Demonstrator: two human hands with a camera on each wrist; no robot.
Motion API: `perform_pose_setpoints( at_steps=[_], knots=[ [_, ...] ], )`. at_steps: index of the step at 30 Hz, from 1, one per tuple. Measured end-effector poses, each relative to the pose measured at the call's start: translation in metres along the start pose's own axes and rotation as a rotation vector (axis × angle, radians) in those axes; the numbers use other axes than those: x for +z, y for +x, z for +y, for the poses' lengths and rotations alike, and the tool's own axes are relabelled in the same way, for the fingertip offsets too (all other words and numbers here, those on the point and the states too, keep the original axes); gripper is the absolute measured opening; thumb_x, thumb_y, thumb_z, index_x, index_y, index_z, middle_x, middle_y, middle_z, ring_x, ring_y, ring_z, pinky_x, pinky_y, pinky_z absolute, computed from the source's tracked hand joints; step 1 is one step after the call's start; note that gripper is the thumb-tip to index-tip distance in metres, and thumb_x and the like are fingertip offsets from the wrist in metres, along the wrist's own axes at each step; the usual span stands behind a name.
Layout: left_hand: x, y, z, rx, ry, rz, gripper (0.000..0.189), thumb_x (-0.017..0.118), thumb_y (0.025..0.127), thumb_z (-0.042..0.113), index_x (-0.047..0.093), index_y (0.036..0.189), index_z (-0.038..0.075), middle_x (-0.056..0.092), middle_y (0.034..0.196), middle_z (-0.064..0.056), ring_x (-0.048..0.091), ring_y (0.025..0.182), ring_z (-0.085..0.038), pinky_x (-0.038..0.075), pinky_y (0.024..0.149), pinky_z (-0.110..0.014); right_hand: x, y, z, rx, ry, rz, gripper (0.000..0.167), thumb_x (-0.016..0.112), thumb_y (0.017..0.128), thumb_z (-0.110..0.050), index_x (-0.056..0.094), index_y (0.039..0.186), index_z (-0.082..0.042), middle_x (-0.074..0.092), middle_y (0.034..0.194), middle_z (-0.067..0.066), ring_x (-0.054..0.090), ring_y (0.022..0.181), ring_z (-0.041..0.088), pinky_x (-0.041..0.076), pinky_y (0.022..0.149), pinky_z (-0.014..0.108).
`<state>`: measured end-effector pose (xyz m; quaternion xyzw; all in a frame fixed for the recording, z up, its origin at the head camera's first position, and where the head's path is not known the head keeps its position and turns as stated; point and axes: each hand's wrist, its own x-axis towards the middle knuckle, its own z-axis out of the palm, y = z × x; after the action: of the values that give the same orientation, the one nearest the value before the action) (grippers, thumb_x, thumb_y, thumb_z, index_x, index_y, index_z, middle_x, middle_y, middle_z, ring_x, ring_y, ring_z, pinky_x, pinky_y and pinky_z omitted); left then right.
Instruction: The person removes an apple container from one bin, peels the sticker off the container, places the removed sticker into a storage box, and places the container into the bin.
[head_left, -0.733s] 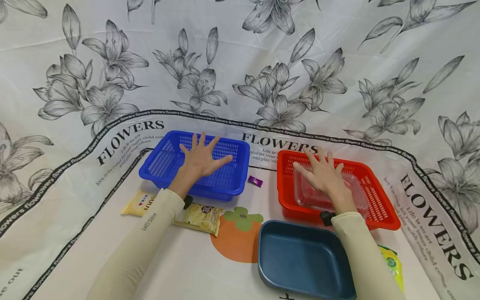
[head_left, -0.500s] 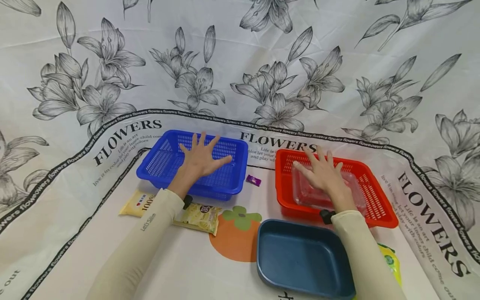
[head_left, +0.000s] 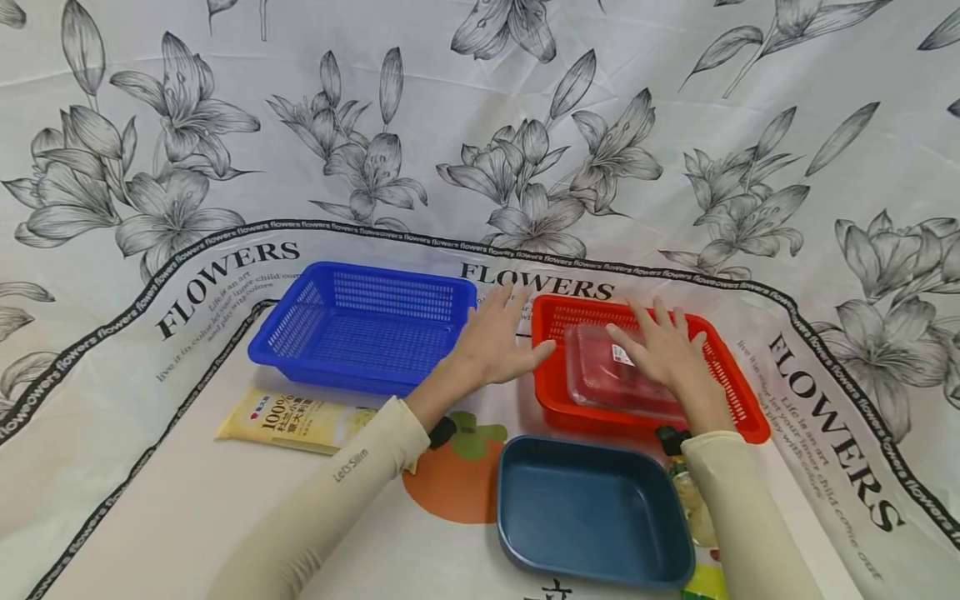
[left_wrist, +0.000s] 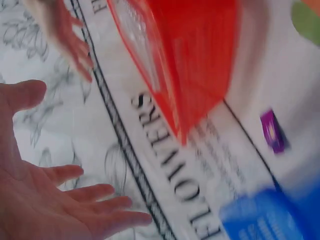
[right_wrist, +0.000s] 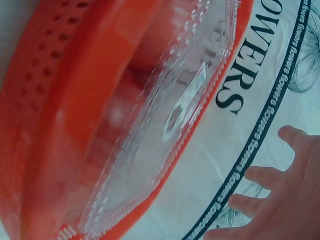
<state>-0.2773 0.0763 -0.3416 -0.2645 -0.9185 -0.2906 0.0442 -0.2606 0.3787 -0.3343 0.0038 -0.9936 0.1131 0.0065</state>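
Since a moment ago, the left hand (head_left: 491, 346) has gone from over the blue basket (head_left: 322, 375) toward the red basket (head_left: 553, 396), and its fingers are spread by the gap between the two. Under the right hand (head_left: 675, 358), whose fingers are spread too, a clear, shiny plastic box (head_left: 596, 379) with a white label sits in the red basket. Both baskets are plastic, with lots of little holes. The blue one is left of the left fingers, with a shiny yellow bag (head_left: 292, 421) in front of it. Closer to the person than the fingers, a smooth, dark blue dish (head_left: 592, 521) with round corners sits on the pale worktop (head_left: 172, 500).
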Motion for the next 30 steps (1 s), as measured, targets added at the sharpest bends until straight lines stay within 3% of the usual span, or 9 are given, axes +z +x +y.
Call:
perform_pose_setpoints(
  at_steps=[4,9,13,17,21,24,30],
  knots=[
    [0.022,0.010,0.021,0.029,-0.062,-0.011,0.090,0.068,0.100,0.049,0.029,0.170,0.010,0.028,0.175,-0.017,0.029,0.161,-0.037,0.030,0.128,-0.058,-0.002,-0.012,0.010,0.012,0.006,0.017,0.093,0.039,0.106,-0.072,0.009,0.174,-0.015,0.001,0.174,0.036,-0.004,0.155,0.067,-0.001,0.112,0.091],
    [0.053,0.022,0.033,-0.004,-0.263,-0.020,0.084,0.073,0.099,0.037,0.036,0.165,-0.001,0.045,0.167,-0.017,0.046,0.151,-0.034,0.042,0.123,-0.048,-0.004,-0.028,0.024,0.022,-0.001,0.060,0.096,0.045,0.106,-0.069,0.010,0.173,-0.010,0.007,0.172,0.039,0.005,0.154,0.068,0.007,0.114,0.089],
    [0.073,0.030,0.035,-0.103,-0.440,-0.041,0.065,0.077,0.100,0.028,0.050,0.152,-0.001,0.066,0.141,-0.018,0.068,0.121,-0.030,0.060,0.103,-0.043,-0.005,-0.038,0.037,0.016,-0.014,0.084,0.098,0.049,0.107,-0.065,0.008,0.172,-0.004,0.013,0.170,0.040,0.014,0.152,0.068,0.012,0.117,0.085],
    [0.089,0.038,0.036,-0.227,-0.581,-0.120,0.046,0.075,0.102,0.023,0.059,0.138,0.001,0.072,0.115,-0.014,0.072,0.095,-0.025,0.066,0.087,-0.040,-0.005,-0.048,0.049,0.029,-0.008,0.110,0.101,0.053,0.106,-0.063,0.008,0.171,0.000,0.019,0.168,0.042,0.023,0.149,0.067,0.020,0.116,0.084],
    [0.099,0.047,0.039,-0.329,-0.661,-0.190,0.035,0.074,0.103,0.023,0.063,0.127,0.000,0.072,0.102,-0.012,0.074,0.093,-0.026,0.065,0.087,-0.041,-0.004,-0.058,0.061,0.056,0.010,0.135,0.102,0.057,0.105,-0.060,0.007,0.170,0.001,0.023,0.166,0.043,0.028,0.146,0.067,0.025,0.114,0.085],
    [0.103,0.052,0.043,-0.400,-0.691,-0.224,0.034,0.075,0.103,0.021,0.063,0.128,0.001,0.071,0.102,-0.011,0.073,0.095,-0.027,0.064,0.090,-0.041,-0.004,-0.065,0.070,0.076,0.022,0.144,0.098,0.059,0.107,-0.053,0.008,0.170,0.000,0.027,0.163,0.043,0.032,0.142,0.066,0.030,0.111,0.085],
    [0.108,0.058,0.051,-0.471,-0.732,-0.245,0.036,0.075,0.102,0.015,0.060,0.133,0.004,0.071,0.109,-0.012,0.074,0.096,-0.028,0.063,0.095,-0.045,-0.004,-0.074,0.097,0.091,0.047,0.162,0.086,0.053,0.111,-0.040,0.008,0.168,0.007,0.026,0.164,0.043,0.032,0.146,0.064,0.030,0.114,0.082]
  ],
)
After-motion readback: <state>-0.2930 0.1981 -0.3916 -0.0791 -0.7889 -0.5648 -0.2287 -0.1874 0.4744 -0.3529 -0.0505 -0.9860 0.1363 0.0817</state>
